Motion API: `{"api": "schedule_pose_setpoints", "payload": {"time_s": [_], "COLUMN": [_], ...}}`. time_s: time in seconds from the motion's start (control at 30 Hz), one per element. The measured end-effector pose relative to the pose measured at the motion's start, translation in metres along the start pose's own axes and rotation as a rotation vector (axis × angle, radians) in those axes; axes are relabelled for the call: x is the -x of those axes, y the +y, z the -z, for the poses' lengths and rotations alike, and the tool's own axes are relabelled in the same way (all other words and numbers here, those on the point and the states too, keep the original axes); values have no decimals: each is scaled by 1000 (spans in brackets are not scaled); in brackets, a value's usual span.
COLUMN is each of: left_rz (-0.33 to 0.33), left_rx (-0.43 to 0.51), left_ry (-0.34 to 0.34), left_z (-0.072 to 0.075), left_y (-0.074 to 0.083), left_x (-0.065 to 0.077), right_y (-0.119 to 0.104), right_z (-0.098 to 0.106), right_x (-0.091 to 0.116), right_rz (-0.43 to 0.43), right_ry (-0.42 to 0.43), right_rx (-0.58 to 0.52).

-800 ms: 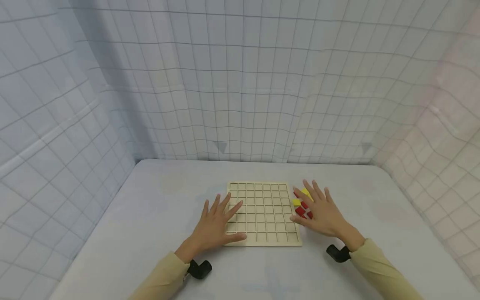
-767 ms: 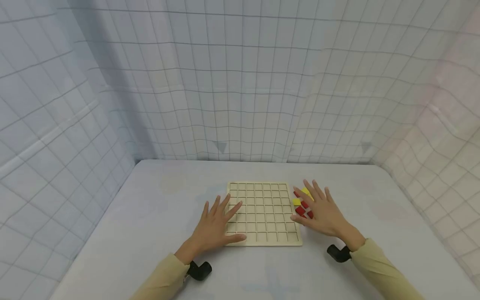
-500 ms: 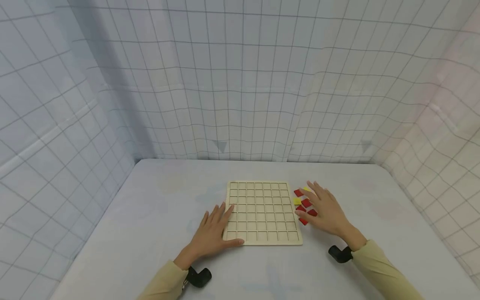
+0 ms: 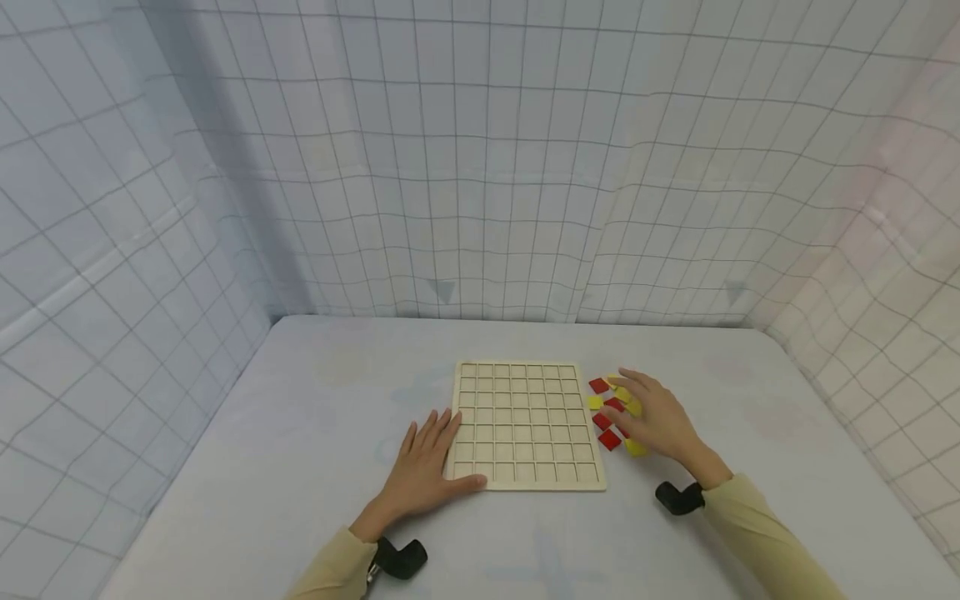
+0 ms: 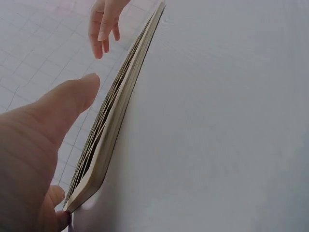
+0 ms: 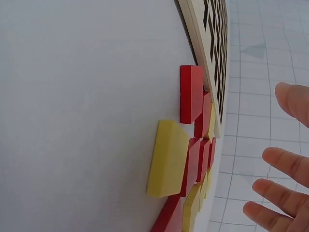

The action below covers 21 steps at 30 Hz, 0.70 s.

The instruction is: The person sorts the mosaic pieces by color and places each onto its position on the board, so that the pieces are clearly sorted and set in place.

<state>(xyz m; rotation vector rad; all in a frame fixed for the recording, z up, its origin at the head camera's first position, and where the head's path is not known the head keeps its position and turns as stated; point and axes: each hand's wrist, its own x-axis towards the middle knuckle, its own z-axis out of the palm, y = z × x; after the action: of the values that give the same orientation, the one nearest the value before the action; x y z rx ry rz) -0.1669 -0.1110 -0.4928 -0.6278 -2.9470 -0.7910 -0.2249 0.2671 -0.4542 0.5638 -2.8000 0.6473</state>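
Observation:
A pale wooden grid board [image 4: 525,425] with square recesses lies flat on the white table. My left hand [image 4: 422,471] is at its lower left edge, fingers straight along the side and thumb stretched toward the near corner. Over a cluster of flat square tiles at the board's right hovers my right hand [image 4: 660,421], fingers relaxed, holding nothing. Red tiles [image 4: 610,439] and yellow tiles [image 4: 636,448] show around it; some are covered by the hand. In the right wrist view a yellow tile [image 6: 167,159] and a red tile [image 6: 191,94] lie below the spread fingers.
The white table [image 4: 322,400] reaches to a hanging white cloth with dark grid lines [image 4: 510,183] at the back and both sides. Each wrist wears a black camera mount, such as the right one [image 4: 678,498].
My left hand has drawn back from over the board to its left edge, fingers closer together. My right hand has shifted slightly right over the tiles, its fingers bending a little, uncovering more tiles.

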Motion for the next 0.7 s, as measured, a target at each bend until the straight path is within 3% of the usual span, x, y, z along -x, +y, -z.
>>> {"api": "schedule_pose_setpoints", "payload": {"time_s": [0.43, 0.7], "left_rz": [-41, -54], "left_rx": [-36, -41], "left_ry": [68, 88], "left_z": [-4, -7], "left_y": [-7, -7], "left_x": [0, 0], "right_y": [11, 18], "right_z": [-3, -9], "right_x": [-12, -24], "right_rz": [-244, -317], "right_ry": [-28, -32], "right_rx": [-141, -150]}}
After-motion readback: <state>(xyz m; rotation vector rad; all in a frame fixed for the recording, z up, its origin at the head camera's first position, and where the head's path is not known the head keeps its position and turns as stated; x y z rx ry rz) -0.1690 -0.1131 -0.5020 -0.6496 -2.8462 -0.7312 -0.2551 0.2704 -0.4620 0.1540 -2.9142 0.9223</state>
